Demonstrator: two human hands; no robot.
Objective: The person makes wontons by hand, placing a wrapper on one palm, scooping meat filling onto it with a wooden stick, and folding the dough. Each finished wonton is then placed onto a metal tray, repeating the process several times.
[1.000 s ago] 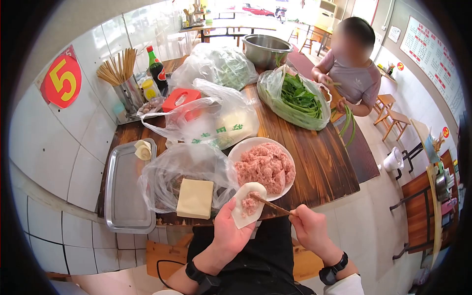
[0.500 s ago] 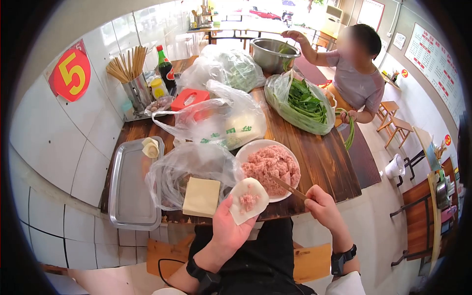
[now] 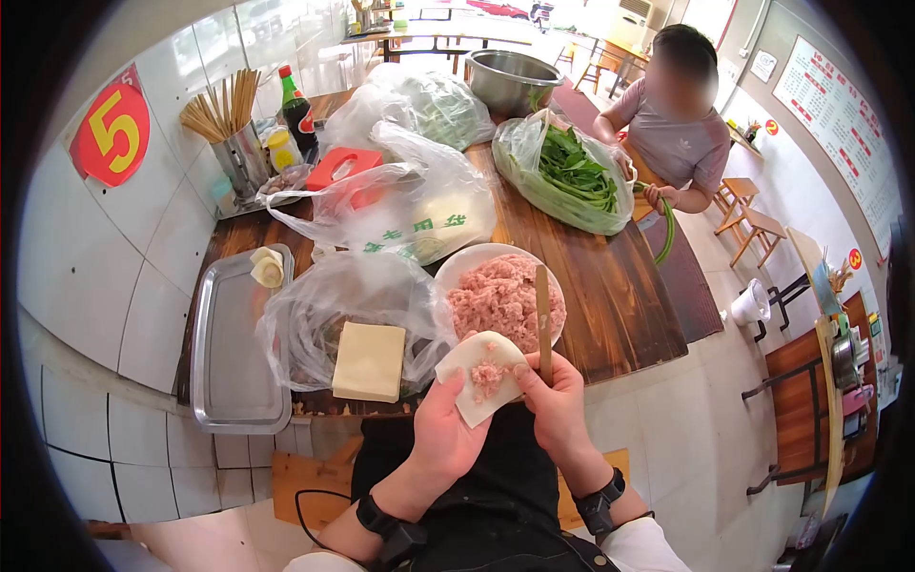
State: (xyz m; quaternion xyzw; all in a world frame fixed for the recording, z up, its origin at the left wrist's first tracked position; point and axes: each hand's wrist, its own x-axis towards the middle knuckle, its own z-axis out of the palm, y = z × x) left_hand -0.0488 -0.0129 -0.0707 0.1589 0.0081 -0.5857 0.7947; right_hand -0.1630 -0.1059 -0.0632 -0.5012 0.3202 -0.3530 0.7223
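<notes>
My left hand (image 3: 445, 431) cradles a white dumpling wrapper (image 3: 479, 372) with a small dab of pink minced meat in its middle. My right hand (image 3: 556, 408) presses against the wrapper's right edge and grips a flat wooden stick (image 3: 543, 319) that points up and away over the white plate of minced meat (image 3: 498, 297). Both hands hover at the near edge of the wooden table (image 3: 620, 296). A stack of square wrappers (image 3: 369, 360) lies on a clear plastic bag just left of my left hand.
A metal tray (image 3: 229, 381) at the left holds folded dumplings (image 3: 267, 268). Plastic bags, a red tissue box (image 3: 344, 168), a chopstick holder (image 3: 240, 157), a sauce bottle (image 3: 296, 107), greens (image 3: 572, 172) and a steel bowl (image 3: 510, 76) fill the table. A person (image 3: 672, 124) sits at the far right.
My right hand has come in from the meat plate to the wrapper, swinging the stick upright. The person across has drawn the arm back from the steel bowl.
</notes>
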